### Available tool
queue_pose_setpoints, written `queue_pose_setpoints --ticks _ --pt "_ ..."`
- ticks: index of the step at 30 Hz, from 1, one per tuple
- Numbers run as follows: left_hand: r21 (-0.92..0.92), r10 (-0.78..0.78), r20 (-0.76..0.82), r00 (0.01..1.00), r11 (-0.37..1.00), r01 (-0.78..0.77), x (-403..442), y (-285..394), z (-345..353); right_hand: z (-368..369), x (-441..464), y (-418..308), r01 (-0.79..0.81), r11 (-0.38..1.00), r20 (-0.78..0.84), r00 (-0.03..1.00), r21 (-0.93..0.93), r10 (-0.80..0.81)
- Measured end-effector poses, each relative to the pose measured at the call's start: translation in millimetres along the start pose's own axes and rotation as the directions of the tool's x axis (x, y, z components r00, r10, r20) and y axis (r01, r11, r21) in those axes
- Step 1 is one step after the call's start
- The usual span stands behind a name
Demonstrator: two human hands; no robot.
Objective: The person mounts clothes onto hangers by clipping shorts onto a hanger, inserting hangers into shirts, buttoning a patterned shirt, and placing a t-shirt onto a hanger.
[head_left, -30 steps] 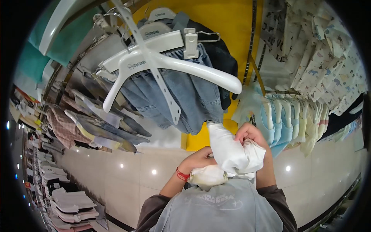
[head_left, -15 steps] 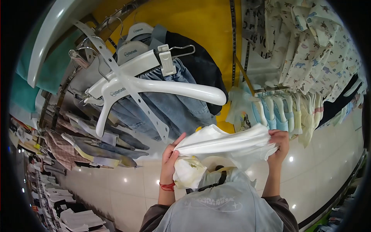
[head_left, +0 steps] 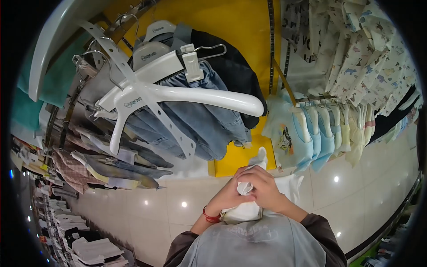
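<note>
In front of my chest, a white garment (head_left: 244, 188) is bunched up; I cannot tell what kind it is. My left hand (head_left: 229, 194), with a red cord bracelet (head_left: 211, 216) at the wrist, is closed around it from the left. Pressed against it from the other side, my right hand (head_left: 266, 189) has its fingers wrapped over the same cloth, close to the left fingers. A loose white part (head_left: 290, 187) spreads out to the right of my right hand. Part of the garment is hidden by the fingers.
An empty white hanger (head_left: 204, 98) hangs before jeans (head_left: 191, 129) and a clip hanger (head_left: 192, 66). Light blue tops (head_left: 313, 138) hang at right, below patterned clothes (head_left: 369, 66). Folded clothes (head_left: 95, 249) lie in stacks at lower left. A tiled floor (head_left: 151, 222) shows below.
My hands have come together from wide apart. The white garment, stretched between them before, is now gathered into a bunch and held lower.
</note>
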State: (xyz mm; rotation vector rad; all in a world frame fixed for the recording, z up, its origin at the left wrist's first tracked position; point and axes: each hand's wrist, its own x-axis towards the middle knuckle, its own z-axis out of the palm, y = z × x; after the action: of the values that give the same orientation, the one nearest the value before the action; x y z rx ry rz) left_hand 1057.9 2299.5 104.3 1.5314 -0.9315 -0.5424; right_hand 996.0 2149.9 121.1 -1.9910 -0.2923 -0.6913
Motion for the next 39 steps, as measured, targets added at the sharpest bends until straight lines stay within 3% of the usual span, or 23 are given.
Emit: queue_pose_setpoints --ticks 1,4,5,8,11,12,14,15,18,22,23,25,27,30,31,34,37,39 --pt "0.031 0.038 -0.021 0.999 0.999 -0.038 0 1 1 4 1 1 0.007 1.000 0.038 0.999 0.018 -0.008" --pt "-0.122 -0.321 0.035 0.947 0.939 0.323 -14 7 -12 -8 1 1 -0.366 0.837 0.181 0.930 0.407 0.319" --pt "-0.208 -0.346 -0.019 0.938 0.919 0.335 -19 8 -14 -5 -5 10 -0.329 0.735 0.180 0.944 0.592 0.278" --pt "-0.436 -0.388 -0.128 0.913 0.849 0.299 -33 10 -25 -11 -2 35 -0.251 0.836 0.133 0.968 0.489 0.213" --pt "-0.588 -0.343 -0.183 0.921 0.790 0.177 -45 14 -36 2 -5 66 -0.354 0.845 0.377 0.904 0.399 0.201" --pt "-0.558 -0.273 -0.191 0.943 0.820 0.124 -44 13 -40 6 -6 72 -0.377 0.851 0.470 0.864 0.365 0.180" --pt "-0.496 -0.128 -0.199 0.971 0.868 0.013 -43 9 -54 18 -7 82 -0.315 0.892 0.508 0.853 0.325 0.116" --pt "-0.430 -0.128 -0.266 0.955 0.903 0.001 -44 9 -58 21 -6 83 -0.284 0.908 0.529 0.845 0.307 0.086" --pt "-0.434 -0.193 -0.466 0.863 0.900 -0.033 -46 23 -63 18 -5 81 -0.550 0.754 0.415 0.817 0.358 0.399" --pt "-0.382 -0.247 -0.641 0.726 0.924 -0.024 -50 29 -77 -14 6 74 -0.530 0.796 0.201 0.848 0.294 0.490" --pt "-0.315 -0.269 -0.627 0.731 0.946 0.078 -58 16 -89 -20 10 71 -0.485 0.829 0.146 0.875 0.279 0.462" --pt "0.006 -0.190 -0.582 0.791 0.971 0.238 -57 7 -99 -30 16 63 -0.390 0.888 0.037 0.919 0.241 0.393" --pt "0.272 -0.192 -0.579 0.792 0.871 0.410 -52 17 -97 -31 24 50 -0.257 0.950 0.038 0.966 0.179 0.255" --pt "0.322 -0.103 -0.597 0.796 0.878 0.355 -56 7 -86 -25 35 29 -0.080 0.987 0.188 0.981 0.137 0.053" --pt "0.251 -0.099 -0.570 0.816 0.924 0.287 -55 2 -79 -21 36 20 -0.030 0.990 0.264 0.965 0.137 -0.008" --pt "0.456 0.054 -0.359 0.932 0.881 0.125 -43 1 -55 -2 37 -4 0.140 0.990 0.503 0.854 0.024 -0.133" --pt "0.463 0.122 -0.125 0.985 0.885 -0.051 -37 -17 -38 11 36 -15 0.303 0.948 0.489 0.814 0.100 -0.312" --pt "0.306 -0.133 -0.139 0.981 0.937 0.170 -40 -21 -31 6 36 -23 0.317 0.947 0.522 0.799 0.059 -0.300"
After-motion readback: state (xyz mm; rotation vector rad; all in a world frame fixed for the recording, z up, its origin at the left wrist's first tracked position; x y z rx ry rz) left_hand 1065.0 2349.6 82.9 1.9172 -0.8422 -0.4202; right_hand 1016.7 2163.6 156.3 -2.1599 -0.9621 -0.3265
